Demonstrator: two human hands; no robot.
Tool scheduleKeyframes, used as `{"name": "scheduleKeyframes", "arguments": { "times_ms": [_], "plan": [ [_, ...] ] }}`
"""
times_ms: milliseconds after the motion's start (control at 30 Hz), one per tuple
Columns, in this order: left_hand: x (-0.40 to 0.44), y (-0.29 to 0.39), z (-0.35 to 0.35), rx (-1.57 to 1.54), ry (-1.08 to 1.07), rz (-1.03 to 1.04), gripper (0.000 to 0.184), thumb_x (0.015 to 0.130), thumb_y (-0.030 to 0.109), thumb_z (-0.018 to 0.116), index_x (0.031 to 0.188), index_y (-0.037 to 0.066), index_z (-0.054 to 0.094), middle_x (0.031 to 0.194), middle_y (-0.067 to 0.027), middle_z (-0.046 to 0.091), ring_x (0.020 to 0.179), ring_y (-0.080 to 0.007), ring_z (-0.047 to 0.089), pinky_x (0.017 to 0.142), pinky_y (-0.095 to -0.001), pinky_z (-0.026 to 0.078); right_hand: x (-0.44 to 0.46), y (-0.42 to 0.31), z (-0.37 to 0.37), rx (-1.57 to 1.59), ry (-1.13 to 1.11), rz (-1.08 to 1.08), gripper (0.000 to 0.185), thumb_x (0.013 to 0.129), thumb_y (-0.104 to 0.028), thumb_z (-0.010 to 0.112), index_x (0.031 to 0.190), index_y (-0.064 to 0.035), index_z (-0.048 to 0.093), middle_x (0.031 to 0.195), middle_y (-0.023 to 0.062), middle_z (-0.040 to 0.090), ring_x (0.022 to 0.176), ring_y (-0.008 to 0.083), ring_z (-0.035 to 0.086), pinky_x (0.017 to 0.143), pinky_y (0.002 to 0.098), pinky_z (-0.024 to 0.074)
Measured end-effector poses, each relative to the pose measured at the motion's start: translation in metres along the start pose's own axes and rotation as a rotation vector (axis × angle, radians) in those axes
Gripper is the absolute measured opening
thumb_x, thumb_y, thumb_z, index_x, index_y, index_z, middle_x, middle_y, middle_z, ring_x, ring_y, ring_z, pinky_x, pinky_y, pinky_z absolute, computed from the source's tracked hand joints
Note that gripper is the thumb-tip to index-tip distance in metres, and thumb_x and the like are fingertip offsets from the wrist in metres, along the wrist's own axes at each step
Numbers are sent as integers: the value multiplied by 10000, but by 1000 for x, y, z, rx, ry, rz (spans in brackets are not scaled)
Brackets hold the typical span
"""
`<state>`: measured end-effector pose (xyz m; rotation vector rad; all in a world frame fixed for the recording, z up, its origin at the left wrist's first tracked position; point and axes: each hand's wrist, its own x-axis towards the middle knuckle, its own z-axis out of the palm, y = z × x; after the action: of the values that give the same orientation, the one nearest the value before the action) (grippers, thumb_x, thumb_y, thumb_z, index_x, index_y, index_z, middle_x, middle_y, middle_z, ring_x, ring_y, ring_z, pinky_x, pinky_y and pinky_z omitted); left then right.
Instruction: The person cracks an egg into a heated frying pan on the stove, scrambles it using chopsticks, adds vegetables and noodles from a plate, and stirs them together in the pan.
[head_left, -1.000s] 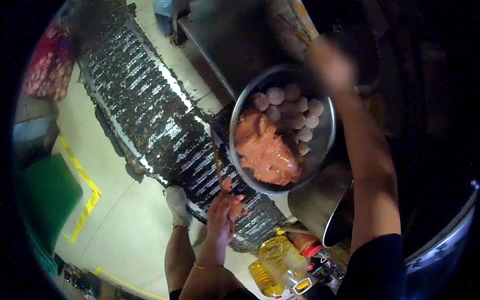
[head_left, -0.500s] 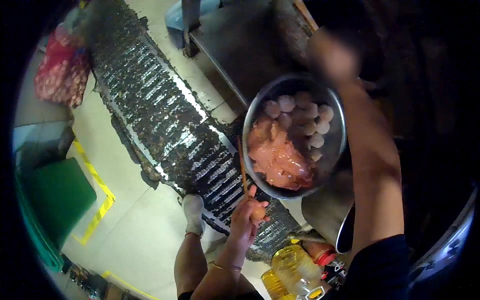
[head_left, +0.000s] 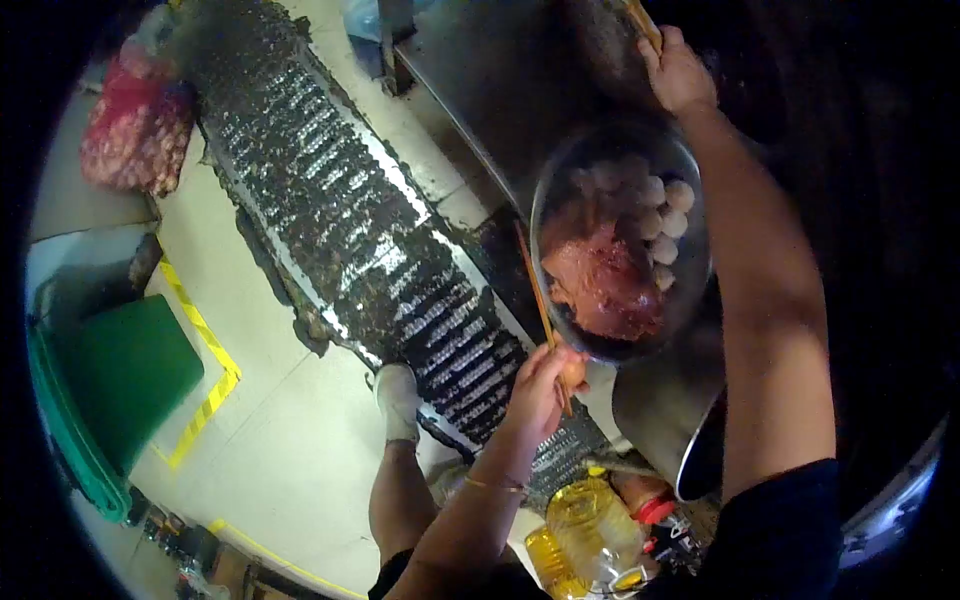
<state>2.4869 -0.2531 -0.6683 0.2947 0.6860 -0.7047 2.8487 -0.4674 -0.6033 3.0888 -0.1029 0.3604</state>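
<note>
My left hand (head_left: 545, 388), closed, holds a pair of chopsticks (head_left: 537, 285) and a small round orange-brown thing (head_left: 573, 374) whose kind I cannot make out. It is at the near rim of a round metal bowl (head_left: 690, 310). A mass of wet pink meat paste (head_left: 607, 278) lies in the bowl, with several pale round balls (head_left: 674, 222) on its far and right sides. Higher up, my right hand (head_left: 684, 75) is closed around a wooden handle (head_left: 646, 25); the tool's other end is not visible.
A dark metal worktop (head_left: 500, 100) lies beyond the bowl. Below it runs a grimy ribbed floor mat (head_left: 350, 220). Oil bottles (head_left: 595, 525) and a red-lidded jar (head_left: 645, 500) stand near. A green bin (head_left: 140, 375) and a red net sack (head_left: 135, 130) are at left.
My left hand has moved up and right, closer to the bowl's near rim. My right hand, blurred before, now shows clearly higher up on the wooden handle. A shadow or haze dims the bowl.
</note>
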Motion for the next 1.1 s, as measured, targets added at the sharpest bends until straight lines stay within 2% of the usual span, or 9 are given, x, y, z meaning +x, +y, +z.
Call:
{"name": "scheduleKeyframes", "arguments": {
  "times_ms": [100, 233, 300, 333, 433, 567, 633, 900, 1100],
  "plan": [
    [0, 0, 20, -10, -35, 5, 150, 932, 225, 484, 995, 93, 518, 953, -48, 583, 912, -158, 581, 689, -343, 511, -49, -1, -18, 269, 383, -129, 335, 953, -313, 415, 1059, -27, 554, 959, 177, 646, 888, 312, 620, 788, 386, 470],
    [5, -4, 20, -62, -25, 24, 109, 913, 212, 493, 959, 114, 507, 937, -58, 576, 917, -172, 579, 670, -342, 509, -201, -71, -97, 997, 43, 571, 356, 943, -365, 431, 972, -53, 599, 601, -40, 440, 457, 54, 381, 420, 218, 313],
    [7, -3, 9, 18, 81, 44, 120, 898, 205, 509, 971, 110, 511, 940, -61, 575, 899, -167, 573, 648, -335, 507, -279, -88, -113, 1215, -90, 609, 337, 914, -371, 521, 1010, -49, 543, 590, -69, 403, 454, 43, 342, 427, 208, 265],
    [0, -4, 1, 561, 65, 384, 130, 896, 193, 507, 987, 100, 518, 940, -55, 581, 888, -149, 568, 641, -321, 501, -311, -93, -123, 1194, -176, 706, 301, 909, -329, 539, 1025, -52, 526, 632, -60, 418, 490, 43, 362, 439, 203, 272],
    [-25, 4, -13, 73, 48, 187, 159, 909, 148, 538, 1045, 69, 556, 1146, -73, 537, 930, -124, 535, 704, -274, 476, -394, -90, -130, 1352, -258, 855, 114, 886, -115, 546, 959, -33, 516, 848, -1, 490, 710, 73, 441, 653, 210, 379],
    [-68, -16, -12, 467, -15, 220, 216, 899, 62, 531, 1100, 3, 582, 1237, -71, 472, 965, -104, 535, 700, -247, 480, -422, -100, -145, 1356, -239, 1120, 254, 882, -30, 514, 1134, -17, 540, 905, 28, 548, 719, 98, 509, 641, 245, 436],
    [-74, -45, -29, 629, -82, 211, 179, 888, 31, 534, 1035, -22, 621, 1283, -74, 422, 995, -106, 523, 707, -242, 485, -455, -90, -116, 1010, -154, 745, 307, 858, -15, 530, 1161, -23, 576, 836, 142, 571, 713, 217, 564, 662, 297, 465],
    [-104, -85, -48, 774, -105, 45, 98, 864, 2, 576, 923, -25, 650, 1202, -78, 487, 1064, -126, 487, 880, -235, 394, -520, -78, -142, 935, -272, 394, 497, 769, 83, 496, 1244, -58, 535, 1156, 216, 447, 1036, 350, 492, 863, 329, 448],
    [-137, -98, -45, 421, -191, -112, 96, 858, 4, 570, 931, -33, 618, 1168, -108, 514, 1042, -174, 522, 878, -316, 472, -550, -66, -206, 786, -429, 430, 585, 782, -9, 554, 1344, -85, 413, 1185, 196, 445, 803, 326, 604, 709, 373, 530]
  ]
}}
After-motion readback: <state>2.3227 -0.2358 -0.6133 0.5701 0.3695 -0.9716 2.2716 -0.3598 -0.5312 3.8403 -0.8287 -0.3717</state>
